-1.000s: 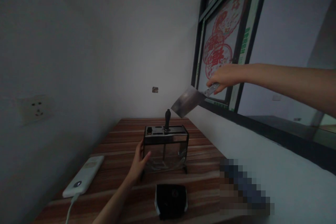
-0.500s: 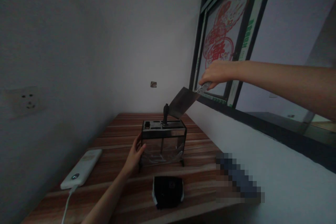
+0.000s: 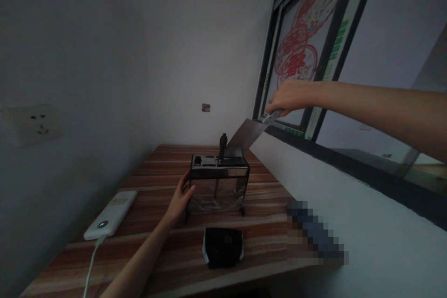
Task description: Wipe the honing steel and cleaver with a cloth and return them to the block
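A knife block (image 3: 220, 173) with a metal top and clear sides stands upright on the wooden table. One knife with a black handle (image 3: 222, 146) is in its top, and its thin blade shows through the clear front. My left hand (image 3: 181, 198) grips the block's left side, thumb in front and fingers behind. Above and to the right, my right hand (image 3: 288, 97) is closed around the handle of a cleaver (image 3: 246, 136). The cleaver slants down to the left, its lower end at the block's top behind the black handle. Whether the blade is inside a slot, I cannot tell.
A black pouch-like item (image 3: 223, 247) lies in front of the block. On the left sits a white power bank (image 3: 113, 214) with a cable plugged in. A blurred-out dark object (image 3: 316, 230) lies at the right edge, below a window frame (image 3: 314, 137). Walls border the table (image 3: 265, 237).
The cleaver's blade has come down to the block's top, still in my right hand. My left hand keeps its hold on the block. The camera view has shifted slightly.
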Demonstrator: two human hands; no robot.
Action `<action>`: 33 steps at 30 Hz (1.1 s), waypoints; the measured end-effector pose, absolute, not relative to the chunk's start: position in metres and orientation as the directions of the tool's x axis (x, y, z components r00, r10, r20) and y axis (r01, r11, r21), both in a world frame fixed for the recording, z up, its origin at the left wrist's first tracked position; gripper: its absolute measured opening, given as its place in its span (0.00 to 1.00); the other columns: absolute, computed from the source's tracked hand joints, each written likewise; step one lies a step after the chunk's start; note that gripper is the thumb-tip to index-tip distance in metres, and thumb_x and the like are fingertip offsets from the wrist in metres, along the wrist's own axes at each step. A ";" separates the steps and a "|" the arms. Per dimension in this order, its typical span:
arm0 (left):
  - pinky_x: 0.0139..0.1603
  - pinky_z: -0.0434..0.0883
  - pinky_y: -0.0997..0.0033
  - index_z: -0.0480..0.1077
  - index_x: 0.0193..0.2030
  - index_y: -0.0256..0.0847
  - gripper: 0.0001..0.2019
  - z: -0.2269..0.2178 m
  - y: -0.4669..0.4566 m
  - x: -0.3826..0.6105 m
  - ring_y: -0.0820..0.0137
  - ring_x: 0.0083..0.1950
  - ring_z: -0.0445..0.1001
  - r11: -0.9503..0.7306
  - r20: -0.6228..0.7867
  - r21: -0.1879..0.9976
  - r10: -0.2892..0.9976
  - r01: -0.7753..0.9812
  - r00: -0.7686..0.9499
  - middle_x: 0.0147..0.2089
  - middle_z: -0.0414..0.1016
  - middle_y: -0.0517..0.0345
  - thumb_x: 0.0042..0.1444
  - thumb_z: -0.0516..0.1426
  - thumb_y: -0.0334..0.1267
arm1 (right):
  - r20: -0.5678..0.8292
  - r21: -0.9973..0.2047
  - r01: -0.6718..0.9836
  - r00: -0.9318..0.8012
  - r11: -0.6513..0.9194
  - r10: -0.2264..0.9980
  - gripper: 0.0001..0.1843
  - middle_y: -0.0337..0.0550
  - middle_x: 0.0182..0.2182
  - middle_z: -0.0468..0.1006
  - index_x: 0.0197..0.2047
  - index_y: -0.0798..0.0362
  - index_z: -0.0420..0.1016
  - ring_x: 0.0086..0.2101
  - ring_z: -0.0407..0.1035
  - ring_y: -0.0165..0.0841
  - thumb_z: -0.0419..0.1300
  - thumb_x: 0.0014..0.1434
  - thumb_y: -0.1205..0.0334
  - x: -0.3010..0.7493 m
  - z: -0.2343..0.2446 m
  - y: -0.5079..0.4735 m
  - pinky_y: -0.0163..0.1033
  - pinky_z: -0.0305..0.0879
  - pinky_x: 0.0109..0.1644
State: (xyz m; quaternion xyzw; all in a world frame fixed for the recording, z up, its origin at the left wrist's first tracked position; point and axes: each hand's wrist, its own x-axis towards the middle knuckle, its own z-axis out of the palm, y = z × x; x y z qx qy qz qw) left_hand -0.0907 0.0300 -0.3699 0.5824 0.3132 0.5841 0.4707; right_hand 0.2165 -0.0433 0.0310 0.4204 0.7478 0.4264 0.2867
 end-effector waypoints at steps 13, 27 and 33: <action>0.60 0.64 0.60 0.51 0.65 0.46 0.34 -0.370 0.033 -0.093 0.60 0.63 0.63 -0.377 0.405 0.908 0.901 -0.183 0.156 0.66 0.58 0.50 0.53 0.58 0.48 | -0.048 0.904 0.312 -0.605 0.292 0.795 0.15 0.37 0.28 0.74 0.27 0.55 0.73 0.46 0.62 0.36 0.52 0.60 0.58 0.176 0.025 0.005 0.48 0.52 0.50; 0.60 0.64 0.63 0.52 0.65 0.44 0.34 -0.366 0.033 -0.095 0.61 0.63 0.62 -0.417 0.429 0.903 0.890 -0.106 0.152 0.65 0.59 0.49 0.53 0.57 0.47 | 0.047 0.883 0.419 -0.525 0.210 0.850 0.15 0.47 0.38 0.74 0.33 0.53 0.75 0.45 0.59 0.39 0.46 0.57 0.71 0.154 -0.047 0.016 0.44 0.56 0.42; 0.60 0.64 0.62 0.52 0.65 0.44 0.34 -0.366 0.034 -0.095 0.60 0.63 0.62 -0.404 0.421 0.905 0.893 -0.129 0.157 0.66 0.58 0.49 0.52 0.57 0.47 | 0.024 0.875 0.415 -0.550 0.249 0.835 0.15 0.47 0.39 0.75 0.33 0.52 0.75 0.44 0.60 0.39 0.47 0.56 0.72 0.156 -0.071 0.014 0.43 0.56 0.41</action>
